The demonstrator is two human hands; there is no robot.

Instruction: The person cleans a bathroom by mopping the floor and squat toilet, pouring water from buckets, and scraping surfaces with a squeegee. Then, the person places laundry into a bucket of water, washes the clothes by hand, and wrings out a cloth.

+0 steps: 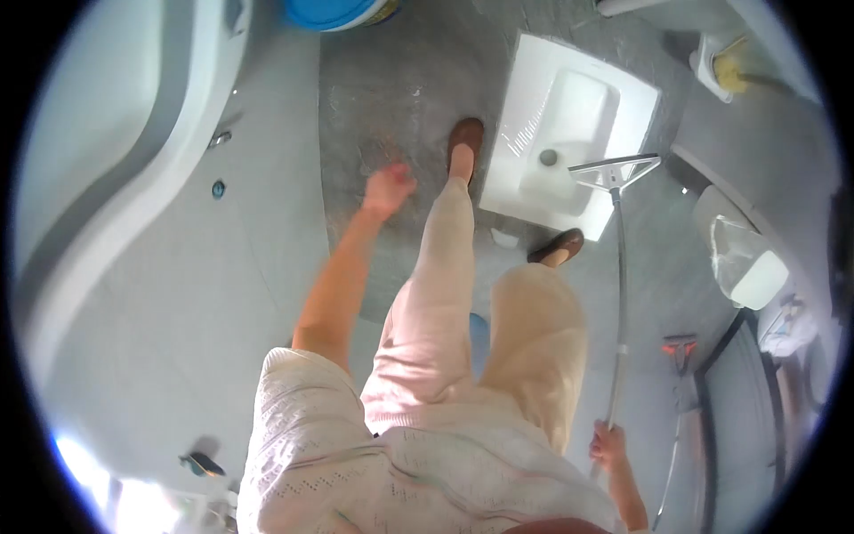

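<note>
My right hand (608, 445) is wrapped round the long grey handle of a floor squeegee (620, 294). The squeegee's wide head is up in front of me, over the lower right part of a white rectangular washbasin (569, 89). Whether its blade touches the basin I cannot tell. The basin lies near my feet, its drain hole showing, with one brown shoe (465, 142) beside its left edge and the other at its near edge. My left hand (389, 189) hangs over the wet grey floor (369, 116), slightly blurred, fingers curled in with nothing visible in them.
A blue-lidded bucket (329, 11) stands at the top. On the right are a holder with a yellow brush (729, 73), a bin with a plastic liner (752, 267) and an orange-headed mop (680, 345). A pale curved fixture (178, 142) runs along the left.
</note>
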